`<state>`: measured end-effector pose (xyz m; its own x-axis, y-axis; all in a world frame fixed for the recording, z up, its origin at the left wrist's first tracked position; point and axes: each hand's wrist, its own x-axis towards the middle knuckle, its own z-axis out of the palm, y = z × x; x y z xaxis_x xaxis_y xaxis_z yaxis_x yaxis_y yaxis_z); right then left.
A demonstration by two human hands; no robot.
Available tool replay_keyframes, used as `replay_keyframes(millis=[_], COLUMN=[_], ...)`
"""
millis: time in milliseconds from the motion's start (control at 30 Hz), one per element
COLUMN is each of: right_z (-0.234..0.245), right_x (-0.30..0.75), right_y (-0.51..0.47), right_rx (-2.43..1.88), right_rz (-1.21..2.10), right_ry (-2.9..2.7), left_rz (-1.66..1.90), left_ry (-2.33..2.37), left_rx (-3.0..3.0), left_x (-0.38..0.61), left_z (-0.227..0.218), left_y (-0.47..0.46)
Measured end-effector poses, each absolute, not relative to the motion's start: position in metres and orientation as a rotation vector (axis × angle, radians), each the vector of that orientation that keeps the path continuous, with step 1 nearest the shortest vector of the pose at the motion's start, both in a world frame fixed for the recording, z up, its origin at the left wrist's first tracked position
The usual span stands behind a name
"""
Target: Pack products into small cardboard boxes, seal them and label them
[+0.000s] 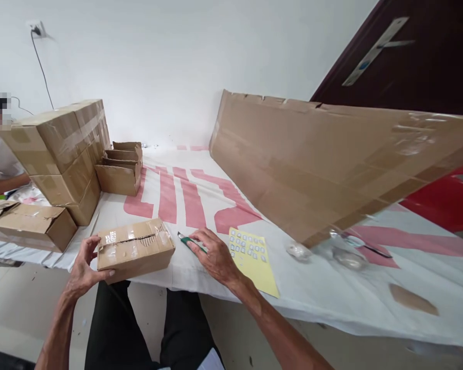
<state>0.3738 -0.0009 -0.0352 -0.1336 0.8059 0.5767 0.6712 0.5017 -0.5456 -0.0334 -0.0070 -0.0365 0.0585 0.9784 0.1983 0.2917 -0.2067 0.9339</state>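
Observation:
A small taped cardboard box (135, 249) lies at the table's near edge. My left hand (84, 267) grips its left end, thumb underneath and fingers curled on top. My right hand (214, 254) rests on the white cloth just right of the box, its fingers closing over a green utility knife (189, 241) whose tip sticks out toward the box. A yellow sheet of small labels (252, 257) lies right beside my right hand.
Stacked sealed cartons (64, 149) and open small boxes (119, 169) stand at the left. A long flat cardboard sheet (324, 159) leans across the right half. Tape rolls (347, 252) sit under its corner. Another person (0, 159) sits at the far left. A red chair (447, 198) is at the right.

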Motion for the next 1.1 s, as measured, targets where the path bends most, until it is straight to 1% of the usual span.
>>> replay_keyframes(millis=[233,300,400,467,633,733,833,900,967,1033,1100], right_z=[-0.016,-0.013,-0.018,-0.03,-0.08,-0.107,-0.116,-0.108,-0.087,-0.053,-0.014], right_x=[0.342,0.338,0.342,0.352,0.384,0.395,0.397,0.397,0.395,0.389,0.376], right_y=[-0.004,-0.005,-0.003,-0.001,0.002,0.0,0.004,0.011,0.019,0.024,0.026], right_rx=[-1.117,-1.104,-1.145,-1.277,-1.817,-1.893,-1.906,-1.91,-1.84,-1.674,-1.423], right_rz=[0.428,0.425,0.315,0.236,0.14,0.107,0.135,0.173,0.183,0.23,0.379], right_ry=[-1.924,-1.951,-1.947,-1.939,-2.11,-2.184,-2.135,-2.012,-1.829,-1.717,-1.788], left_rz=[1.14,1.121,1.079,1.058,1.035,1.026,1.04,1.049,1.054,1.063,1.072], left_ry=[1.266,1.252,1.279,1.3,1.289,1.25,1.242,1.247,1.242,1.245,1.259], left_rx=[1.636,1.675,1.736,1.76,1.786,1.765,1.73,1.718,1.717,1.718,1.713], left_x=[-0.027,-0.026,-0.025,-0.026,-0.027,-0.026,-0.022,-0.02,-0.019,-0.019,-0.02], left_z=[-0.027,-0.023,-0.019,-0.019,-0.021,-0.02,-0.018,-0.019,-0.022,-0.026,-0.03], left_y=[-0.018,-0.019,-0.021,-0.022,-0.025,-0.027,-0.029,-0.029,-0.029,-0.028,-0.028])
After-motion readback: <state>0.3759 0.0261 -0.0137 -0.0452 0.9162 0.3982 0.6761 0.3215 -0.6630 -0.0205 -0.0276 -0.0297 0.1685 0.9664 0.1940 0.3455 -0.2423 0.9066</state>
